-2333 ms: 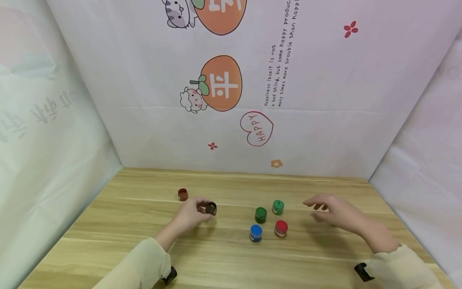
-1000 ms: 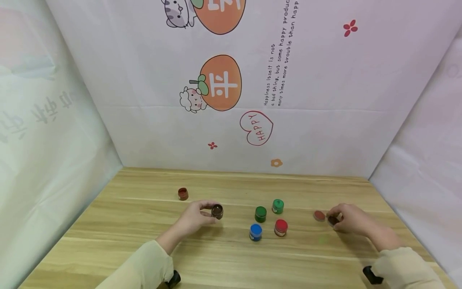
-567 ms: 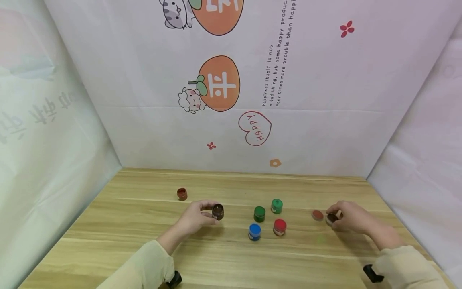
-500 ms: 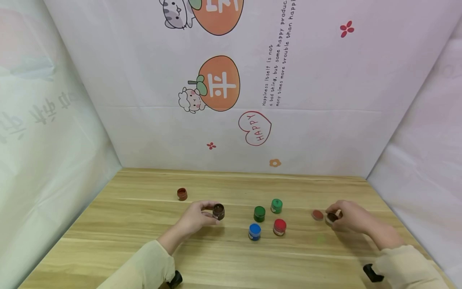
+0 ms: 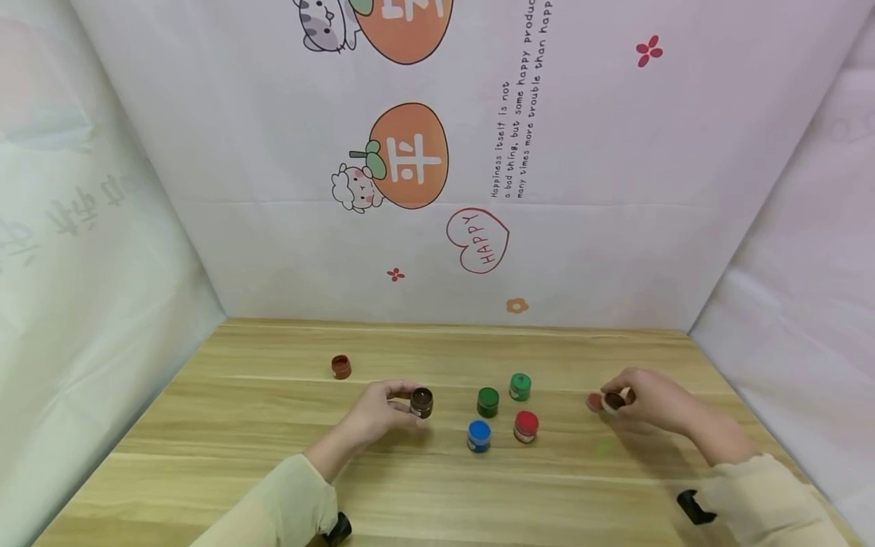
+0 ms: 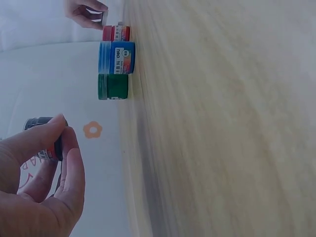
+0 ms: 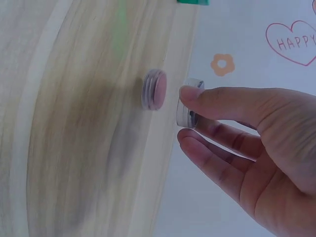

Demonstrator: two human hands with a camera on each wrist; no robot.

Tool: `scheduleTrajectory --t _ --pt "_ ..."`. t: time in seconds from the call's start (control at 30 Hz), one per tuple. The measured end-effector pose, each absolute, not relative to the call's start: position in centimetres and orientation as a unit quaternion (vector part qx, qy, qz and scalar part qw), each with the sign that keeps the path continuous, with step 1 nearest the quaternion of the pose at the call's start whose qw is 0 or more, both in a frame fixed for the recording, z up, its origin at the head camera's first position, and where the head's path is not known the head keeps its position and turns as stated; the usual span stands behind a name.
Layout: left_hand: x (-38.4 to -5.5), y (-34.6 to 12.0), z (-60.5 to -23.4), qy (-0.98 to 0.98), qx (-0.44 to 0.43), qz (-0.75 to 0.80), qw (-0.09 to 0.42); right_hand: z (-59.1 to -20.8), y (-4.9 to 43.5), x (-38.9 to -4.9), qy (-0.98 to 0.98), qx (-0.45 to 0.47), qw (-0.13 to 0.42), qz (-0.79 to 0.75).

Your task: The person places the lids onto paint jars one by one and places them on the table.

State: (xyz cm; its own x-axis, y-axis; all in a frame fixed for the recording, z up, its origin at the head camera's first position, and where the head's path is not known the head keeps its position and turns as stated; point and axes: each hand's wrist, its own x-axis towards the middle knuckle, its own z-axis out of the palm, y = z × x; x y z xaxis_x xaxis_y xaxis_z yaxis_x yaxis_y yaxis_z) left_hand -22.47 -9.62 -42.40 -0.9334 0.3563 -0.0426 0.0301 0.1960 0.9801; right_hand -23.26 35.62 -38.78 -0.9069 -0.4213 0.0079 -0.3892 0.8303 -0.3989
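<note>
My left hand (image 5: pixel 372 414) grips a dark brown paint jar (image 5: pixel 422 403) with no lid on it, thumb and fingers round its sides. It is held up off the table, as the left wrist view shows. My right hand (image 5: pixel 659 399) pinches a dark round lid (image 7: pixel 185 112) with a clear rim between thumb and fingers. That lid is raised above the table, close beside a reddish-brown lid (image 7: pixel 154 90) lying on the wood. An uncapped reddish-brown jar (image 5: pixel 341 368) stands behind and left of my left hand.
Between the hands stand capped paint jars: dark green (image 5: pixel 488 403), light green (image 5: pixel 520 387), blue (image 5: pixel 479 437) and red (image 5: pixel 525 427). A faint green smear (image 5: pixel 604 447) marks the wooden table (image 5: pixel 437 501). A printed white sheet (image 5: pixel 581 251) rises at the back.
My right hand came down with nothing in it, took hold of the dark lid and lifted it, moving slightly left. The left hand has shifted right with the brown jar.
</note>
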Motion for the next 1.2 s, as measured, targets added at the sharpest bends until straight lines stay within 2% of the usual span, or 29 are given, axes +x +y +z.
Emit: scheduleTrajectory --t 0.37,0.8,1.2 --pt "-22.6 -8.6 -42.4 0.761 0.142 0.618 0.134 -37.9 33.6 -23.1 0.956 -0.233 0.017 -0.177" --pt "-22.7 -7.9 -42.9 0.756 0.146 0.623 0.138 -36.5 29.9 -23.5 0.951 -0.241 0.028 -0.193" --pt "-22.5 -7.8 -42.9 0.772 0.134 0.607 0.131 -35.0 26.3 -24.2 0.935 -0.302 0.014 -0.185"
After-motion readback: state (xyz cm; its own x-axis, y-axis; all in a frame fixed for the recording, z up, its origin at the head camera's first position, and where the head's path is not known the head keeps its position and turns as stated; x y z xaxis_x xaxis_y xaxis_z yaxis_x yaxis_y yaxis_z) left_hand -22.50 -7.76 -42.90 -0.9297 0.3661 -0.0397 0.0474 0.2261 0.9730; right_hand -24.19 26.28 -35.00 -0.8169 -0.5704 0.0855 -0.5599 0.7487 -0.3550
